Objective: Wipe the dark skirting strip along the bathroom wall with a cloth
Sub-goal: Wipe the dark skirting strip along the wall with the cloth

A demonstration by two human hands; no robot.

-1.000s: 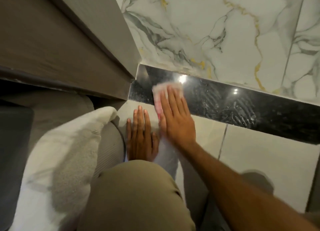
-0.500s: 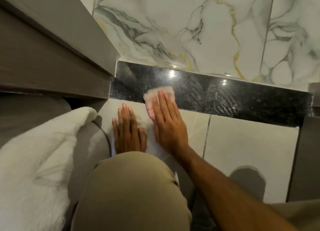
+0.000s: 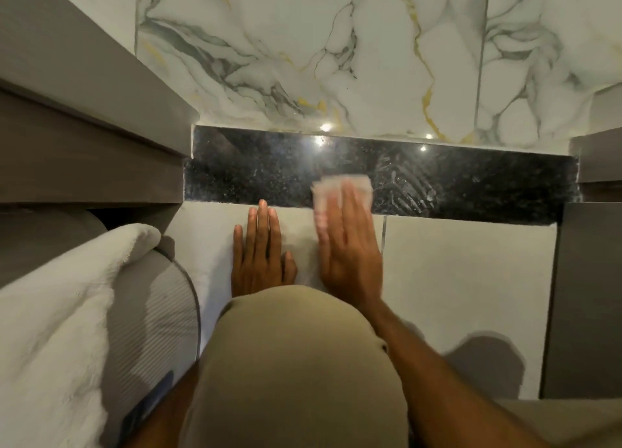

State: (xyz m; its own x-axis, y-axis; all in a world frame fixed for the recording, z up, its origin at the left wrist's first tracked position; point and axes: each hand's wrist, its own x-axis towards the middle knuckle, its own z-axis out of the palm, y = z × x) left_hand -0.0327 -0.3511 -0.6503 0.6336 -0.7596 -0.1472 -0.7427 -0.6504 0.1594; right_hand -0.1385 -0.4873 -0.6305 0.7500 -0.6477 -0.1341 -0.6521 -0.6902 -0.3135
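Knelt on pale floor tiles [image 3: 471, 279], facing the wall. Left of the left hand lay a fluffy white towel [image 3: 60, 313] over a ribbed grey thing, under a grey-brown cabinet [image 3: 84, 165]. Left hand [image 3: 261, 256] lay flat and empty on the floor, fingers straight and together, tips just short of the strip [image 3: 252, 175]. Served as a support, probably.

Right hand [image 3: 350, 249], just right of the left one, was open and flat too, fingers stretched up onto the strip, pressing a small pale cloth [image 3: 340, 185] against it. Cloth was pinned under the fingers, not gripped; hand and cloth looked blurred. Strip ran directly beyond both hands, along the foot of the wall, from the cabinet on the left to a grey panel [image 3: 589, 296] far right of the right hand.

To do this step well, probably: keep the cloth flat with even pressure, cover the full height of the strip, overlap each pass, reach into the corners.

Strip was black, polished, speckled, with light spots reflected. Right of the cloth showed curved smear marks [image 3: 407, 185], so that part seemed not yet clean. Above, glossy white marble wall tiles [image 3: 336, 60] with grey and gold veins. Floor tiles were matt.
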